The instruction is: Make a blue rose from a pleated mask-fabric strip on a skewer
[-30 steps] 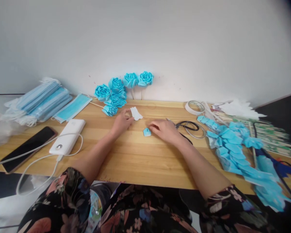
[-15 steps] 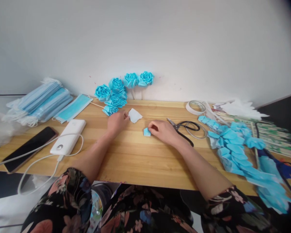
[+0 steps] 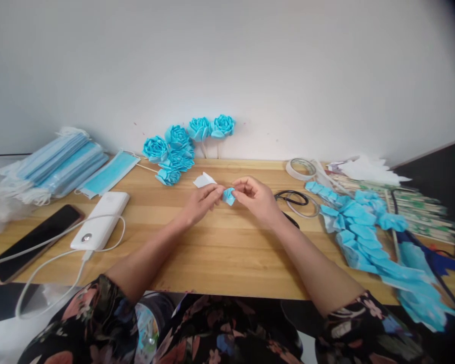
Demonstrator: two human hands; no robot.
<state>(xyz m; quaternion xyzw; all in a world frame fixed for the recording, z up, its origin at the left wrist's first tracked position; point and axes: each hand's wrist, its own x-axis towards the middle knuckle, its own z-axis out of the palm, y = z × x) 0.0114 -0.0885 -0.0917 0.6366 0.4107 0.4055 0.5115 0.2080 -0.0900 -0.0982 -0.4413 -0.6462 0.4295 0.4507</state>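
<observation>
Between my two hands, above the middle of the wooden table, is a small folded piece of blue mask fabric (image 3: 229, 196). My left hand (image 3: 205, 201) pinches its left edge. Fingers of my right hand (image 3: 255, 198) are closed on its right side. A white scrap (image 3: 203, 180) lies just behind my left hand. Black-handled scissors (image 3: 293, 197) rest right of my right hand, which hides their blades. Several blue fabric roses (image 3: 178, 151) on sticks stand or lie at the back, against the wall.
At left are stacked face masks (image 3: 60, 159), one loose mask (image 3: 108, 173), a phone (image 3: 38, 241) and a cabled white power bank (image 3: 100, 220). At right are a tape roll (image 3: 301, 169), blue fabric petals (image 3: 360, 227) and patterned packs (image 3: 424, 205). The table's front edge (image 3: 227, 294) is near me.
My left hand has come right, away from beside the white scrap, to the blue fabric piece. My right hand has lifted that piece off the table. The view has shifted slightly.
</observation>
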